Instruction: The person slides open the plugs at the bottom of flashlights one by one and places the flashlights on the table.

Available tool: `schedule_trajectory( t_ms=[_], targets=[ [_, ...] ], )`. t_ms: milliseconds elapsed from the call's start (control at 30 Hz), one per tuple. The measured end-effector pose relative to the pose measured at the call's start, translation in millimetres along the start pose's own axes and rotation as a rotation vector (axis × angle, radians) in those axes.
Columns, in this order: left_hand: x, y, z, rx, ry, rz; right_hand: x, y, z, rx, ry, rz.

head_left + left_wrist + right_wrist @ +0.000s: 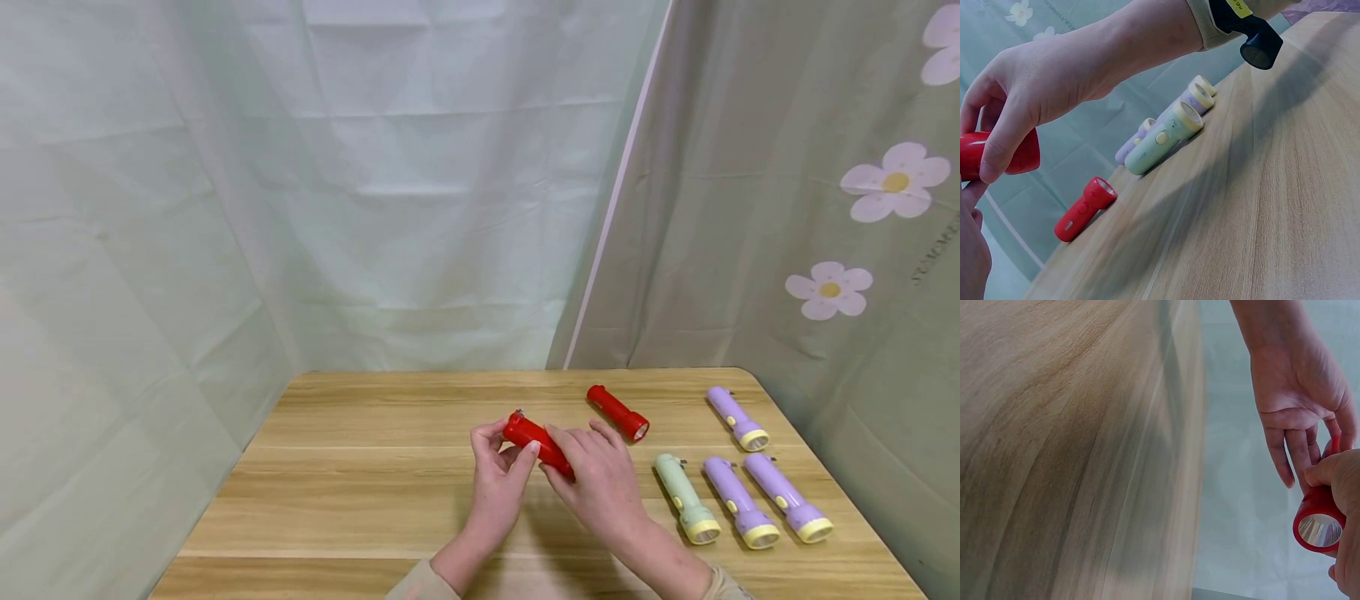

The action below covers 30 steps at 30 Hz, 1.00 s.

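Note:
A red flashlight is held above the table between both hands, tilted, its tail toward the upper left in the head view. My left hand pinches the tail half between thumb and fingers, and a small dark piece stands at that end. My right hand grips the head half; in the right wrist view the reflector of the flashlight faces the camera below the fingers. A second red flashlight lies on the table just beyond the right hand.
On the right of the wooden table lie a green flashlight and, beside it, two purple flashlights with yellow rims. Another purple flashlight lies behind them. Curtains hang around the table's back and sides.

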<state>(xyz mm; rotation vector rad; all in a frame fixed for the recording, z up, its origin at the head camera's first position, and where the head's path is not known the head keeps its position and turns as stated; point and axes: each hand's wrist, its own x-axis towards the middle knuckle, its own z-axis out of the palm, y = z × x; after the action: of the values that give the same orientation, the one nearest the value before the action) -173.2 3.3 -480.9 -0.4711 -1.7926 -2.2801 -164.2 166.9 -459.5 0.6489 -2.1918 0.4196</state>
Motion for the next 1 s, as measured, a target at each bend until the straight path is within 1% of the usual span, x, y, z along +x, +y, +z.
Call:
schedule_trajectory(
  t_ms=[533, 800, 1000],
  targets=[
    [-1.2, -1.0, -1.1, 0.006, -0.005, 0.000, -1.2, 0.2, 0.6, -0.008, -0.024, 0.003],
    [-1.4, -0.6, -1.7, 0.007, -0.008, -0.009, -1.4, 0.5, 1.4, -0.007, 0.015, -0.022],
    [-1.5, -0.4, -1.6, 0.009, -0.012, -0.005, -1.1, 0.2, 1.6, -0.005, 0.025, -0.028]
  ],
)
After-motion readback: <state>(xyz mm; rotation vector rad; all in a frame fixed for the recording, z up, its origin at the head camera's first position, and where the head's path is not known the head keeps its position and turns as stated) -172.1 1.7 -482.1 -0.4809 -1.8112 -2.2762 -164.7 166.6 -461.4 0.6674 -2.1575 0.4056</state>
